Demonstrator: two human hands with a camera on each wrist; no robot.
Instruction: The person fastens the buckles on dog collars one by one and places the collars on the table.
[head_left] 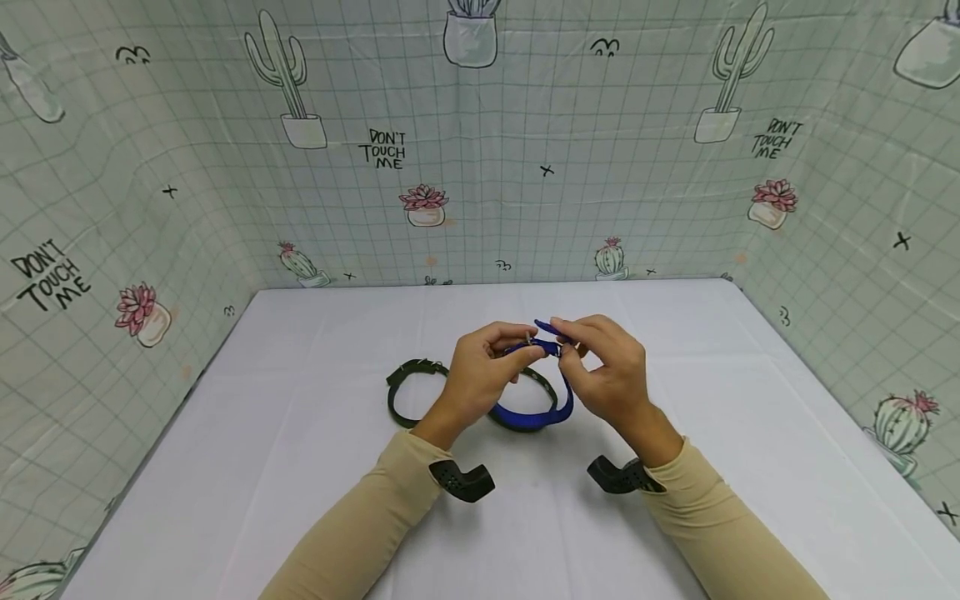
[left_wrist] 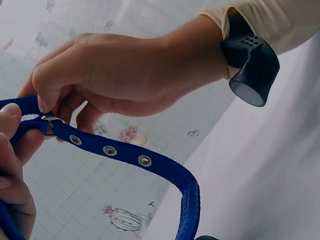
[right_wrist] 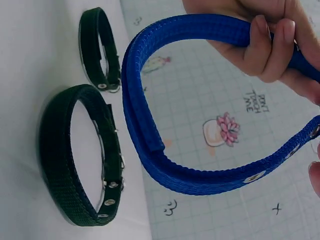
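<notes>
Both hands hold a blue collar [head_left: 525, 420], its loop hanging below the fingers. My left hand [head_left: 476, 375] pinches the strap on the left, thumb uppermost. On the other side my right hand [head_left: 611, 367] pinches the strap by its end, which sticks up between the hands. A metal buckle [left_wrist: 51, 121] sits between the fingertips, with the strap passing at it, partly hidden by fingers. Several metal eyelets [left_wrist: 110, 150] line the strap. In the right wrist view, the loop's padded inner side [right_wrist: 135, 100] faces the camera.
Two dark green collars lie looped on the white table [head_left: 315, 500]. One green collar [head_left: 393, 404] is left of the hands; the other green collar [right_wrist: 55, 150] is behind the blue loop in the head view. A printed cloth [head_left: 525, 225] stands around the table's back and sides.
</notes>
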